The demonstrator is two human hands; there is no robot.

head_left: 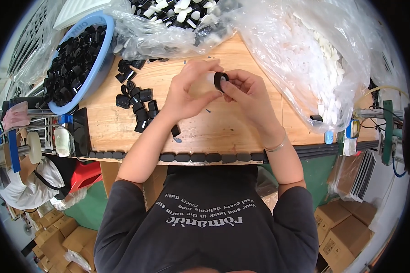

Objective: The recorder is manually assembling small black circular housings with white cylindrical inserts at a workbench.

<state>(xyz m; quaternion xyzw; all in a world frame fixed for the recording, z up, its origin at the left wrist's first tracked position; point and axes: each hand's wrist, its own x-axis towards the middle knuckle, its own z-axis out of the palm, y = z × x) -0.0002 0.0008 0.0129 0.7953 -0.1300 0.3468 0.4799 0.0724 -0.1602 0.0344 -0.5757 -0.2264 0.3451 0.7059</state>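
Note:
Over the middle of the wooden table, my left hand (186,88) curls its thumb and fingers around a whitish plastic piece (210,78). A short black plastic ring (218,83) sits at that piece's right end, its open side turned to the right. The thumb and fingers of my right hand (247,92) close on the ring's edge, the thumb at its opening. Whether a small part is pinched inside the ring cannot be made out. Several loose black rings (146,94) lie in a heap left of my left forearm.
A blue basin (110,43) full of black rings stands at the left. Behind my hands is a clear bag (136,38) of black and white pieces; at the right, a larger clear bag (269,50) holds white pieces. Dark pads (198,158) line the table's near edge.

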